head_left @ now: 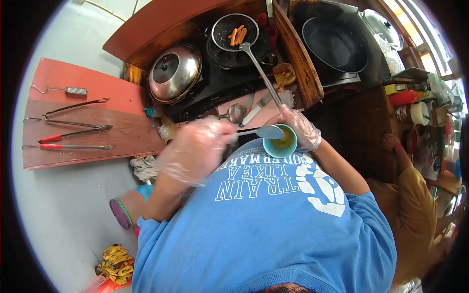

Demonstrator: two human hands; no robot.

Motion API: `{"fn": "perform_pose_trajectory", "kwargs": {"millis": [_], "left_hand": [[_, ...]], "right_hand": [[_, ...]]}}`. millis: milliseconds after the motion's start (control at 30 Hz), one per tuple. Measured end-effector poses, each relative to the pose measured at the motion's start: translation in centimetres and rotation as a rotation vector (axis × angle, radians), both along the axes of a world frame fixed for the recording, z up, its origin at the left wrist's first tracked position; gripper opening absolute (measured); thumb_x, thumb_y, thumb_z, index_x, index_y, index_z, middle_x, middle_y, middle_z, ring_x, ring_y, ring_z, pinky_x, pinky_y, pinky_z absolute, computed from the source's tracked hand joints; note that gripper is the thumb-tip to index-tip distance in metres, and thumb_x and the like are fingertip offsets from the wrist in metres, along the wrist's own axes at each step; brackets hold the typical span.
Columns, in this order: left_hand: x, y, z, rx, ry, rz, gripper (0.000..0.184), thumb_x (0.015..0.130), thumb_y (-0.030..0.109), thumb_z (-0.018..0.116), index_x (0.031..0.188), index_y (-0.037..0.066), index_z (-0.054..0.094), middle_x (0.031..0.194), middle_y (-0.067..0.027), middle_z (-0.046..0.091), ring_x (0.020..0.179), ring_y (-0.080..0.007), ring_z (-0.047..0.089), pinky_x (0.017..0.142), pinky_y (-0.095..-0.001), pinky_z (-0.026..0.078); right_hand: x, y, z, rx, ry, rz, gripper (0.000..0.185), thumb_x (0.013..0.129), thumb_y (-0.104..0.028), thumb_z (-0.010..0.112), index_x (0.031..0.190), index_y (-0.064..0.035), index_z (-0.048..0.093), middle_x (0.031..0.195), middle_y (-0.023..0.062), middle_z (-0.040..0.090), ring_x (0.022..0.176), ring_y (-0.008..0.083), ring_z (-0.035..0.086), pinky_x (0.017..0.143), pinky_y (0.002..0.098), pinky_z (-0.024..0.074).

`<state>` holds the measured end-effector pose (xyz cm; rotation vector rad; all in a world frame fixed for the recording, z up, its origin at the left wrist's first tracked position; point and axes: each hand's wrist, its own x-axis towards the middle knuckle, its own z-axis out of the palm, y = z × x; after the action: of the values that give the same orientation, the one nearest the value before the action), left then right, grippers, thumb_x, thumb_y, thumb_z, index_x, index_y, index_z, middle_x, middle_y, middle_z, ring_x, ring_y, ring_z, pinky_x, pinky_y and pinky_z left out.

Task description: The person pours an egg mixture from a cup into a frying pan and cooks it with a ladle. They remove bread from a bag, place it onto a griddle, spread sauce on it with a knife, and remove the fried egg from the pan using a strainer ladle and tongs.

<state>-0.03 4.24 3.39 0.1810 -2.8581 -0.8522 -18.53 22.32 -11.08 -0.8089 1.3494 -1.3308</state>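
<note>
Two thinly gloved hands meet near the shirt [254, 215]: the left hand [195, 146], blurred, seems to grasp a spoon [267, 132] whose head sits over the cup [280, 153]; the right hand [299, 128] grips that cup from its right side. Yellow liquid [283, 141] lies inside, so a level cup and light spoon strokes should limit spills. Farther off, a long handle [264, 78] runs from the right hand to a strainer [218, 30] of sausages [238, 36], best held flat; whether fingers clench it cannot be told.
</note>
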Motion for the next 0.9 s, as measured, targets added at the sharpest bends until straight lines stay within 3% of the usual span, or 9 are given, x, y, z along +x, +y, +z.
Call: {"fn": "perform_pose_trajectory", "kwargs": {"millis": [67,167,200,233,300,333,433,600,900], "left_hand": [[-0.3,1.1,-3.9,-0.128,0.141,-0.137,0.011,0.086,0.005,0.062,0.095,0.001,0.067,0.09,-0.0154,0.069,0.086,-0.0311,0.068,0.077,-0.0397,0.055],[-2.4,2.7,-4.9,-0.064,0.13,-0.218,0.014,0.089,0.006,0.056,0.097,-0.001,0.065,0.093,-0.0168,0.068,0.093,-0.032,0.067,0.082,-0.0398,0.055],[-3.0,2.8,-5.1,-0.012,0.089,-0.26,0.015,0.09,0.006,0.053,0.097,-0.001,0.065,0.094,-0.0173,0.068,0.096,-0.0322,0.067,0.085,-0.04,0.054],[-3.4,3.0,-5.0,-0.013,0.091,-0.266,0.015,0.09,0.006,0.053,0.097,-0.001,0.065,0.094,-0.0173,0.068,0.096,-0.0322,0.067,0.085,-0.04,0.054],[-4.3,3.5,-4.1,-0.107,-0.149,-0.351,0.014,0.09,0.008,0.054,0.096,0.0,0.064,0.091,-0.0177,0.067,0.093,-0.0341,0.066,0.081,-0.0424,0.053],[-4.5,3.8,-3.4,-0.109,-0.149,-0.359,0.014,0.09,0.008,0.054,0.096,0.0,0.064,0.091,-0.0177,0.067,0.093,-0.0341,0.066,0.081,-0.0424,0.053],[-5.0,4.2,-3.0,0.104,-0.384,-0.296,0.011,0.088,0.01,0.056,0.09,0.0,0.062,0.088,-0.0195,0.065,0.087,-0.0356,0.065,0.075,-0.0442,0.051],[-8.0,4.2,-6.4,-0.169,-0.147,-0.249,0.009,0.084,0.008,0.057,0.083,0.0,0.061,0.082,-0.0198,0.065,0.078,-0.0379,0.066,0.07,-0.0445,0.053],[-19.2,4.7,-7.6,-0.352,0.024,-0.383,0.013,0.081,0.009,0.058,0.085,-0.003,0.06,0.083,-0.0244,0.066,0.08,-0.0393,0.068,0.074,-0.0454,0.055]], "right_hand": [[-0.2,1.0,-0.5,-0.047,-0.078,0.033,0.082,0.103,-0.06,0.013,0.112,-0.001,0.069,0.11,0.0138,0.069,0.103,0.0215,0.065,0.1,0.0357,0.0484],[0.2,2.5,-0.3,-0.277,-0.099,0.069,0.084,0.098,-0.069,0.019,0.125,-0.0026,0.062,0.125,0.0146,0.063,0.12,0.0243,0.058,0.108,0.0398,0.0421],[-0.4,2.5,1.5,-0.06,-0.194,0.069,0.067,0.092,-0.059,0.056,0.13,-0.0031,0.06,0.128,0.011,0.062,0.121,0.0211,0.057,0.107,0.0355,0.0421],[-0.2,2.8,1.3,-0.062,-0.192,0.063,0.067,0.092,-0.059,0.056,0.13,-0.0031,0.06,0.128,0.011,0.062,0.121,0.0211,0.057,0.107,0.0355,0.0421],[0.4,3.8,0.1,-0.3,-0.144,0.111,0.082,0.07,-0.042,0.087,0.135,-0.0053,0.055,0.132,0.0096,0.059,0.125,0.0225,0.054,0.109,0.0387,0.0402],[0.0,4.1,-0.3,-0.179,-0.054,0.125,0.095,0.055,-0.027,0.096,0.136,-0.0068,0.053,0.132,0.0084,0.058,0.127,0.0228,0.052,0.11,0.0403,0.0392],[0.4,4.0,-0.7,-0.152,0.164,0.032,0.083,0.059,-0.022,0.092,0.132,-0.0072,0.055,0.127,0.0085,0.06,0.123,0.0235,0.054,0.109,0.0402,0.04],[0.2,3.9,-1.6,-0.118,0.404,-0.246,0.072,0.063,-0.006,0.084,0.129,-0.0062,0.055,0.12,0.0086,0.063,0.112,0.0218,0.061,0.101,0.0361,0.0466],[-6.6,4.2,-3.4,-0.195,0.551,-0.74,0.064,0.064,-0.008,0.087,0.122,-0.0064,0.06,0.115,0.0053,0.067,0.105,0.0148,0.063,0.095,0.0323,0.0497]]}}
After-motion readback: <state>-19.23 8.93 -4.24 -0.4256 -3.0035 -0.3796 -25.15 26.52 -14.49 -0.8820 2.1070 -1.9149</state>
